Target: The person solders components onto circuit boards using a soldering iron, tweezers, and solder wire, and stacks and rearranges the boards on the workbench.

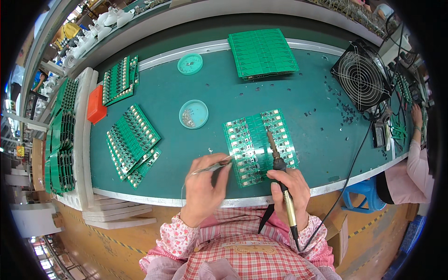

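Red-checked cloth forms the apron (228, 268) at the near edge. The right hand (293, 192) is closed around the handle of the soldering iron (279, 164). The iron's long axis runs from near right to far left, mostly away from the body; its cord (322, 221) leaves the near end, and its tip points away from the person over the upper middle of the circuit-board panel (254, 147). Contact between tip and panel cannot be told.

The left hand (205, 184) grips metal tweezers (211, 167) between thumb and fingers. The tweezers lie nearly crosswise, tips pointing right, at the panel's left edge. The panel lies flat on the green work surface (158, 88), its slightly longer axis running near to far, far end turned leftward.

Left of the panel is a board stack (135, 137), fanned out. Beyond the tweezers stands a turquoise dish (200, 112) containing small silvery pieces. Farther away are a second dish (192, 69) and a stack of green panels (262, 52).
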Demonstrator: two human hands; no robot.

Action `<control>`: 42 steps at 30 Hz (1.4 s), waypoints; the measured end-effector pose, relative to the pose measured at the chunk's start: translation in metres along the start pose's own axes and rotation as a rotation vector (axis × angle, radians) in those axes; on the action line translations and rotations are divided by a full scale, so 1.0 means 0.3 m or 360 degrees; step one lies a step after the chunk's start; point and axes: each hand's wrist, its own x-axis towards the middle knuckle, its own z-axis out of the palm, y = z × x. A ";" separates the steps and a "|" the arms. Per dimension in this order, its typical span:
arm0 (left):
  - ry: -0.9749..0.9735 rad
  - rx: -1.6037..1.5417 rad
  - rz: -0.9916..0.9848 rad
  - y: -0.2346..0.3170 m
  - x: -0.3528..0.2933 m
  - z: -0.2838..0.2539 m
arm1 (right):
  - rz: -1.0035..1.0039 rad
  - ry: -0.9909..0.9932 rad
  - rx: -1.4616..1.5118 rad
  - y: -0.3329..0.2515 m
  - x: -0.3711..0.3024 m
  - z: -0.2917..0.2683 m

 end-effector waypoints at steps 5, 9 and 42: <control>0.0117 0.0087 -0.0084 -0.048 -0.018 -0.050 | 0.0029 0.0032 0.0032 0.004 -0.004 -0.009; 0.0149 0.0040 -0.0173 -0.062 -0.032 -0.054 | 0.0024 0.0020 0.0044 0.002 -0.001 -0.011; 0.0145 0.0242 -0.0060 -0.058 -0.027 -0.046 | 0.0048 0.0056 0.0073 0.004 -0.006 -0.008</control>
